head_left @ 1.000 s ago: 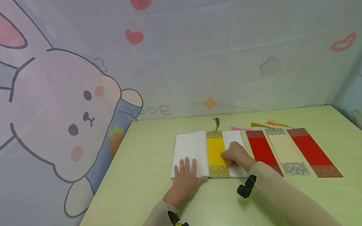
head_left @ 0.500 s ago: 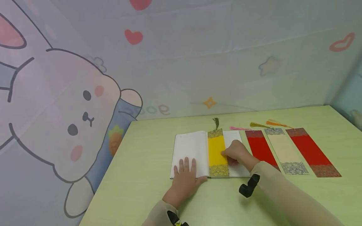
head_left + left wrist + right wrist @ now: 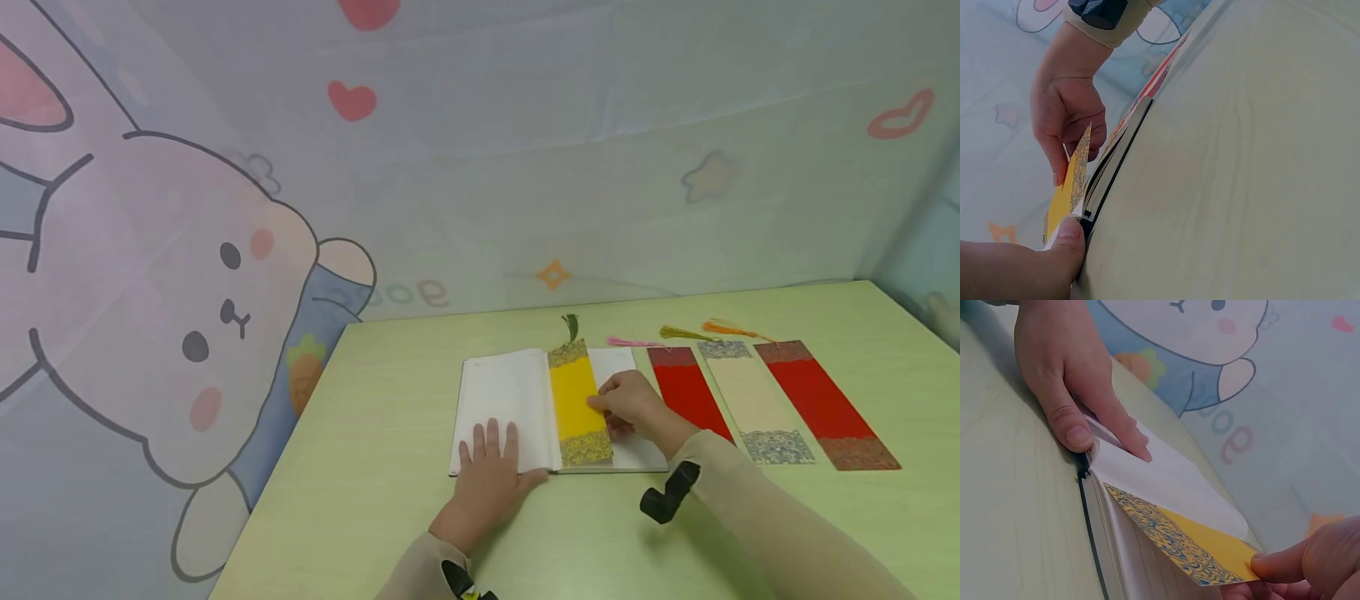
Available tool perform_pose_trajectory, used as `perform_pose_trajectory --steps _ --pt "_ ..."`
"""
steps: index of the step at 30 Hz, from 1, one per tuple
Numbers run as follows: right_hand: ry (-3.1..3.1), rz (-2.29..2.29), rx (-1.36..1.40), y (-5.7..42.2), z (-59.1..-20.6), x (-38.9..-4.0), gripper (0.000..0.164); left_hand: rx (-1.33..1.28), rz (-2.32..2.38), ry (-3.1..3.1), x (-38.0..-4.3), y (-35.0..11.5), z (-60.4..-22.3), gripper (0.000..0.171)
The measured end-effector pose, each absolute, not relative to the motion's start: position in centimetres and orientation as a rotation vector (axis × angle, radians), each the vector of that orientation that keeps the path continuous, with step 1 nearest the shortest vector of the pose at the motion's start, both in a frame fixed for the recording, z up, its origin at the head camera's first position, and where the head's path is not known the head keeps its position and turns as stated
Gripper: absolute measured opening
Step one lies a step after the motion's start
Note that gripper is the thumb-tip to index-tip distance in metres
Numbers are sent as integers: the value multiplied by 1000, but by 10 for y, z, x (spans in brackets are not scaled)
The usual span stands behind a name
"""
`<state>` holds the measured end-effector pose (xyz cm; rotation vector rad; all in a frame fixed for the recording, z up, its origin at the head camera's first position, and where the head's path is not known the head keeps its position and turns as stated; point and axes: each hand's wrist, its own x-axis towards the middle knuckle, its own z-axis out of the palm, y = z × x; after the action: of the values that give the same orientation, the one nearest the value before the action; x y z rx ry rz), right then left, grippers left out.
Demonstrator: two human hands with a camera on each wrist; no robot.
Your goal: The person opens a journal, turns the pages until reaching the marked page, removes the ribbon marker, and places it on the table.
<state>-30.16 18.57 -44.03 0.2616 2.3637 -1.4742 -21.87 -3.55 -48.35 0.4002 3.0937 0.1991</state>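
Observation:
An open notebook (image 3: pixel 502 383) with white pages lies on the table. My left hand (image 3: pixel 489 471) rests flat on its left page, fingers spread, the thumb near the bottom of the spine. Over the right page is a yellow bookmark (image 3: pixel 576 396) with patterned ends and a dark green tassel (image 3: pixel 572 327) at the top. My right hand (image 3: pixel 633 407) pinches the bookmark's right edge between thumb and fingers. In the right wrist view, the bookmark (image 3: pixel 1210 547) tilts, its right edge raised off the lined page (image 3: pixel 1147 562).
Right of the notebook lie a red bookmark (image 3: pixel 686 387) with a pink tassel, a cream bookmark (image 3: pixel 750 396) with an olive tassel, and another red bookmark (image 3: pixel 825 400) with an orange tassel. A printed curtain (image 3: pixel 480 167) hangs behind the pale green table (image 3: pixel 375 400).
The yellow bookmark's right edge has lifted in my right hand, and its lower end has turned slightly right. My left hand keeps its place on the page.

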Motion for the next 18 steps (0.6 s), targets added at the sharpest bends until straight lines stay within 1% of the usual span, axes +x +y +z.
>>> perform_pose_trajectory --steps 9,18 --pt "2341 -1519 201 193 -439 -300 30 411 188 3098 -219 -36 -485 82" --pt "2333 -1582 162 203 -445 -304 35 408 198 3100 -221 -36 -488 82"
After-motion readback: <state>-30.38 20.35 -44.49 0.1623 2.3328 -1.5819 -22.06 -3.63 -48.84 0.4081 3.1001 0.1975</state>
